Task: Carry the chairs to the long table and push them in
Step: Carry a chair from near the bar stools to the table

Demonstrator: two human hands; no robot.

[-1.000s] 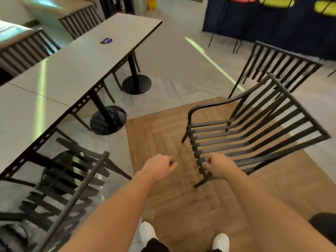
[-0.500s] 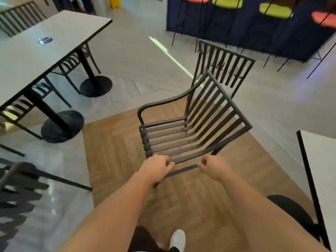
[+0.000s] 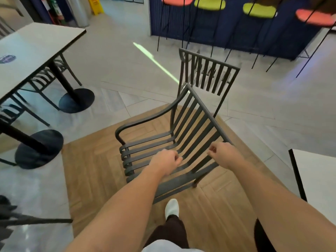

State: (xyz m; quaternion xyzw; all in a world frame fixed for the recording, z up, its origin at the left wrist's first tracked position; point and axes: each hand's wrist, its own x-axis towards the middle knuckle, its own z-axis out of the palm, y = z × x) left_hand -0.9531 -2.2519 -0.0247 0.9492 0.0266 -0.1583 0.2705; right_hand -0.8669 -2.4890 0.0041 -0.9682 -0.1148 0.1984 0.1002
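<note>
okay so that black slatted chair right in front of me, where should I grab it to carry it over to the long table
Judging by its pose, grip the black slatted chair by the backrest's top rail, near your right hand, and the front seat edge by your left hand. It faces left, side-on to you, so come from above; these solid bars spread the load.

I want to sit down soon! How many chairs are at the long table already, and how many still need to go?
Done: at least two chairs sit tucked under the long table. In hand: the left hand and right hand hold a black slatted chair, tilted. Left: carrying it over, then the second loose chair behind it.
</note>
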